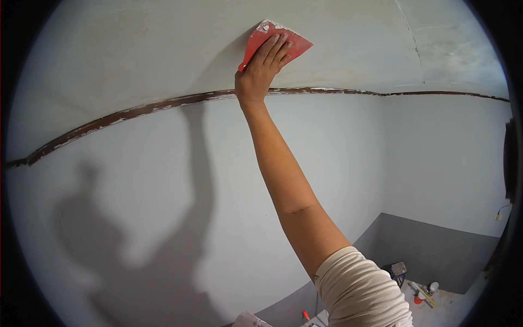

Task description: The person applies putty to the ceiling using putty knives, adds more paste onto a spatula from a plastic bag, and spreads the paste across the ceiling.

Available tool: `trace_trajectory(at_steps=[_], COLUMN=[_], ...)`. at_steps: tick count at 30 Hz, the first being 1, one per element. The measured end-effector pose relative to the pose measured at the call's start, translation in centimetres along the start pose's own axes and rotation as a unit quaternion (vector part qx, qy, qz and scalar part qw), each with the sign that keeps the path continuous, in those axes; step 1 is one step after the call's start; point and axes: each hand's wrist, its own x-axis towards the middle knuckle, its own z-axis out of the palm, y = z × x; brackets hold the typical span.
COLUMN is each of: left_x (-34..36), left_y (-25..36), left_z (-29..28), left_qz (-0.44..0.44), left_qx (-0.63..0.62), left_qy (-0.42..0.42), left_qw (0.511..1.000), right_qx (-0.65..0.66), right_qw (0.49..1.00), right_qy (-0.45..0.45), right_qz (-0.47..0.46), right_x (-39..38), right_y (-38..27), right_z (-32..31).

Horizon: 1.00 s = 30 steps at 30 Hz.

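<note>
My right arm reaches up to the ceiling (163, 49) from the lower right. My right hand (259, 73) is closed on a red putty spreader (297, 46), its fingers laid flat over the blade. White filler crusts the spreader's upper corner and edge, and the blade is pressed against or very close to the ceiling. Just below the wrist runs a dark brown trim strip (180, 102) with chipped white paint, along the joint of wall and ceiling. My left hand is out of the picture.
A crack (409, 34) and a rough patch (457, 54) mark the ceiling at right. Below, a dark container (399, 268) and several tools lie on the floor by the grey lower wall (430, 250). A whitish smeared object (250, 319) and an orange-red handle (306, 315) show at the bottom edge.
</note>
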Motion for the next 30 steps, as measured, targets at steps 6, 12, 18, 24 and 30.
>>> trace_trajectory(at_steps=[6,12,18,24,30], left_x=[-0.5,-0.5,-0.6,-0.8,-1.3], left_y=[2.4,2.5,2.7,2.9,3.1], left_z=[-1.6,-1.9,-1.7,-1.9,-1.8], left_qz=[-0.02,-0.029,-0.032,-0.037,-0.045], left_qx=[-0.003,0.004,0.004,0.004,0.004], left_qy=[-0.002,-0.006,-0.01,-0.007,-0.012], left_qw=[1.0,1.0,0.999,0.999,0.999], right_qx=[0.009,0.015,-0.028,0.03,0.132], right_qw=[0.999,0.999,0.995,0.997,0.986], right_qy=[0.009,-0.016,-0.068,-0.072,0.078], right_qz=[-0.029,-0.046,-0.069,-0.03,0.058], right_x=[0.2,-0.4,-2.3,-5.0,-0.1], right_y=[0.6,1.3,2.7,1.7,-1.9], right_z=[0.7,-0.1,-2.8,-7.4,-6.7])
